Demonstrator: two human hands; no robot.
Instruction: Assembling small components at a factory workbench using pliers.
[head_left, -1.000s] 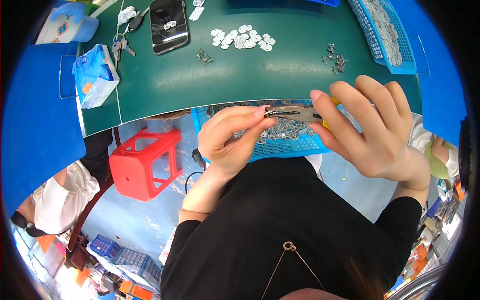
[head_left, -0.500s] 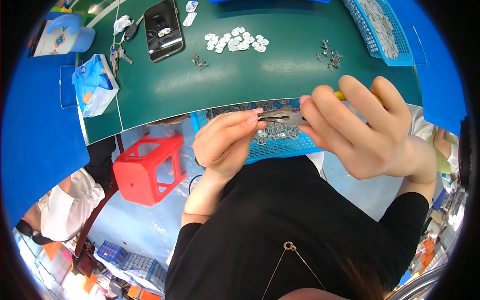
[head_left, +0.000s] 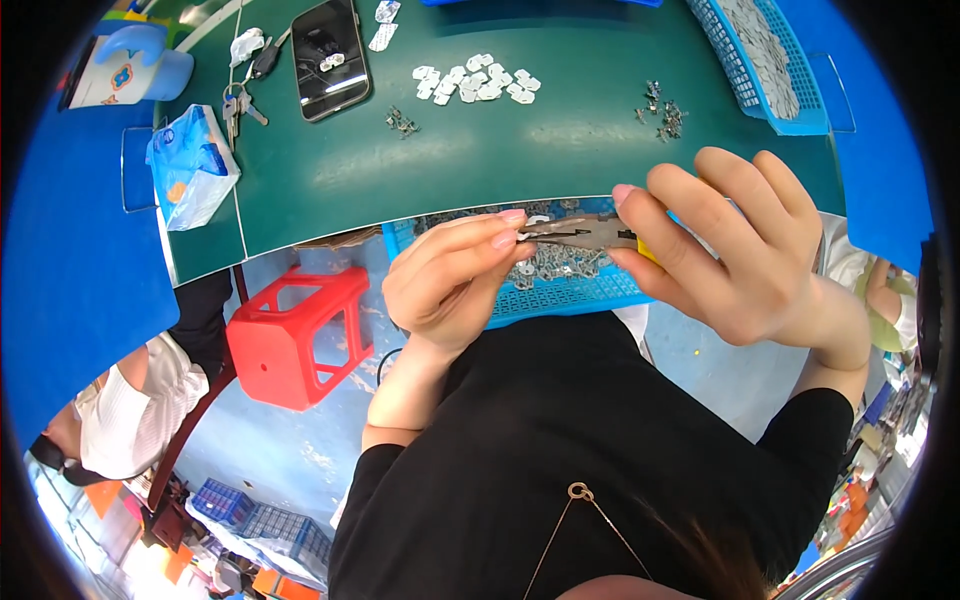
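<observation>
Over the table's near edge, my right hand point(head_left: 735, 255) grips a pair of pliers point(head_left: 600, 232) by the handle end, where a bit of yellow shows below the thumb and forefinger. The grey jaws point left and meet the fingertips of my left hand point(head_left: 445, 275). Thumb and fingers there are pinched together round a small pale piece point(head_left: 524, 237), mostly hidden, at the jaw tips. Directly beneath both hands, a blue mesh basket point(head_left: 560, 300) holds many small metal parts point(head_left: 560, 262).
On the green table point(head_left: 500, 165) lie white flat pieces point(head_left: 475, 80), two small heaps of metal parts point(head_left: 402, 122), a phone point(head_left: 332, 60), keys point(head_left: 240, 105) and a tissue pack point(head_left: 195, 170). A blue basket point(head_left: 765, 65) of white pieces stands far right. A red stool point(head_left: 295, 340) is at left.
My right fingers have shifted and spread a little on the pliers, and the yellow handle now shows lower, below the forefinger. My left hand has barely moved.
</observation>
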